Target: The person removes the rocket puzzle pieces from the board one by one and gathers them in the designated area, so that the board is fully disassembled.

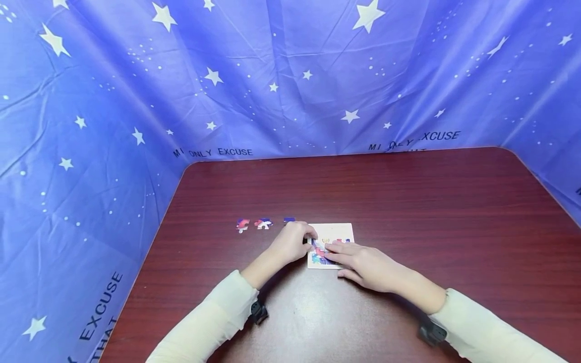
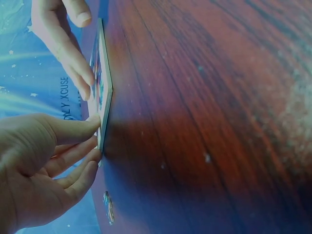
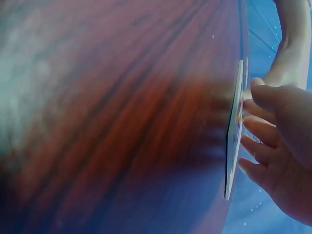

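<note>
Three jigsaw pieces [image 1: 263, 222] left of the puzzle board [image 1: 333, 230] look light, stiff, best edge-pinched, while my right fingers [image 1: 343, 247] lie straight across it and my left fingers [image 1: 309, 229] curl at its side, grip unclear.

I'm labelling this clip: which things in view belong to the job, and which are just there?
Part of the job:
- puzzle board
- three loose puzzle pieces
- left hand, at the board's left edge
- right hand, fingers over the board

Just there:
- starred curtain
- black wrist devices
- table, only as support
</note>
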Motion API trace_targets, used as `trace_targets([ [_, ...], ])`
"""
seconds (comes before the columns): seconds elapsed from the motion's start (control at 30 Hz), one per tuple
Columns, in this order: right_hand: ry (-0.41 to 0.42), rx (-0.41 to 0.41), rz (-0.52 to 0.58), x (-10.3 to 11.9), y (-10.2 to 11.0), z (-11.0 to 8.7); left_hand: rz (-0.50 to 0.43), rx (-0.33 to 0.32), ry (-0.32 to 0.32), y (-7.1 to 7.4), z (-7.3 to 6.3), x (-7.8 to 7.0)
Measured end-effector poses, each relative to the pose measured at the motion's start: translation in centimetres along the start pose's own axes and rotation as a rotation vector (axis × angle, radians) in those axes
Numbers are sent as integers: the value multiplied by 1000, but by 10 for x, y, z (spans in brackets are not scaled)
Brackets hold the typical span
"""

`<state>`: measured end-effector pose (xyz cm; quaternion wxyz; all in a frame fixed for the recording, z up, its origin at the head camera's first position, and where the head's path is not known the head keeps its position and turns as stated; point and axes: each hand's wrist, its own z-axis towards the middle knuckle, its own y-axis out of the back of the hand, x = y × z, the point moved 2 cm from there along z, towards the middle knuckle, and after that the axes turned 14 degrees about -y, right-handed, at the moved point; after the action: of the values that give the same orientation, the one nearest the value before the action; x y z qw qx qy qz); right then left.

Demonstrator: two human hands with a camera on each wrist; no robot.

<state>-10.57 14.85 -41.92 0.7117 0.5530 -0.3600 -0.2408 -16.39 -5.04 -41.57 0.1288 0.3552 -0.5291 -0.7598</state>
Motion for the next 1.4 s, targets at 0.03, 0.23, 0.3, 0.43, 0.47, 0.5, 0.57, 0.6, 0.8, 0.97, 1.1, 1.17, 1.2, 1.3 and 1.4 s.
trace_targets([
  [0.03, 3, -5, 3, 0, -1, 0, -1, -7, -11, 0, 0, 0],
  [0.23, -16, -5, 29, 1, -2, -1, 37, -32, -77, -3, 1, 3],
  [0.3, -29, 8, 41, 2, -2, -1, 46, -24, -72, -2, 2, 3],
  [0.43, -46, 46, 60, 2, -1, 1, 67, 22, -39, 1, 3, -3],
  [0.47, -48, 57, 65, 2, -1, 2, 73, 35, -38, 0, 4, -3],
  [0.5, -51, 71, 69, 2, 0, 3, 79, 44, -40, 0, 5, -3],
  [0.57, -59, 97, 80, 2, 1, 4, 75, 61, -42, 1, 6, -4],
  [0.6, -63, 110, 85, 2, 1, 4, 66, 68, -40, 1, 7, -4],
  [0.8, -82, 161, 113, 2, 2, 6, -45, 94, 6, 4, 12, -3],
  [0.97, -86, 178, 121, 2, 1, 6, -100, 105, 63, 5, 15, -1],
  [1.1, -79, 184, 118, 2, 1, 7, -144, 103, 99, 4, 15, 2],
  [1.17, -78, 183, 119, 2, 1, 7, -177, 96, 110, 4, 15, 3],
  [1.2, -81, 182, 118, 2, 2, 7, -191, 92, 115, 4, 15, 4],
  [1.3, -86, 181, 119, 2, 2, 7, -246, 81, 140, 3, 15, 6],
  [1.4, -93, 183, 117, 2, 3, 7, -299, 70, 168, 3, 15, 7],
])
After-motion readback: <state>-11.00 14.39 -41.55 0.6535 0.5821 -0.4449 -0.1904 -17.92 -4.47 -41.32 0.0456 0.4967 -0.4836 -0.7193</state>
